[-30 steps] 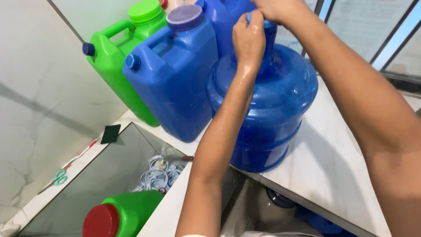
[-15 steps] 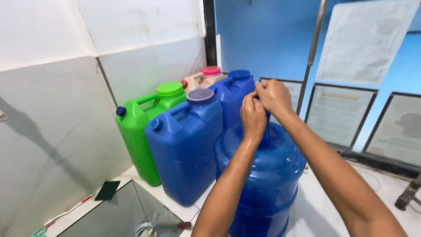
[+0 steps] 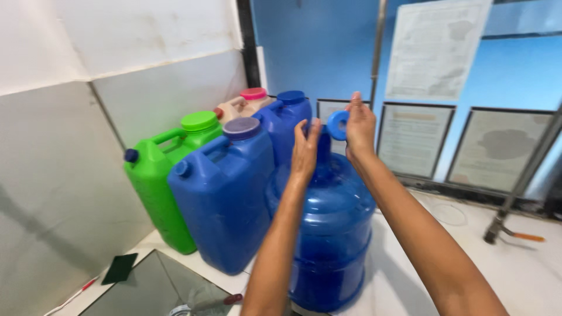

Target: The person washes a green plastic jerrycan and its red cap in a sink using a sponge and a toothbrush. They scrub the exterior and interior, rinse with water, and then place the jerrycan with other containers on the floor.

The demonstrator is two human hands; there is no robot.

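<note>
Closest in, bottom left, there's a glass panel set low beside the white bench, with a small dark card lying by its corner and something red-handled half cut off at the frame edge, can't tell what it is.

Then the big round blue water bottle standing upright on the bench. The left hand is up against its neck, fingers loosely curled around it, so that grip hides most of the neck. The right hand holds a small blue ring-shaped cap pinched between thumb and fingers, just above and beside the bottle's mouth; can't see whether the cap touches the neck.

Just left of the bottle: a blue jerry can with a purple-grey lid, then a green jerry can with a green lid, tight against the grey wall panel. Behind those, a second blue can and a pale one with a pink lid, mostly hidden.

Right side of the bench is open, apart from an orange-handled tool by a metal post.

Far wall is blue, with a white sheet pinned high and framed grey notices in a row lower down, print too blurry to make out.
</note>
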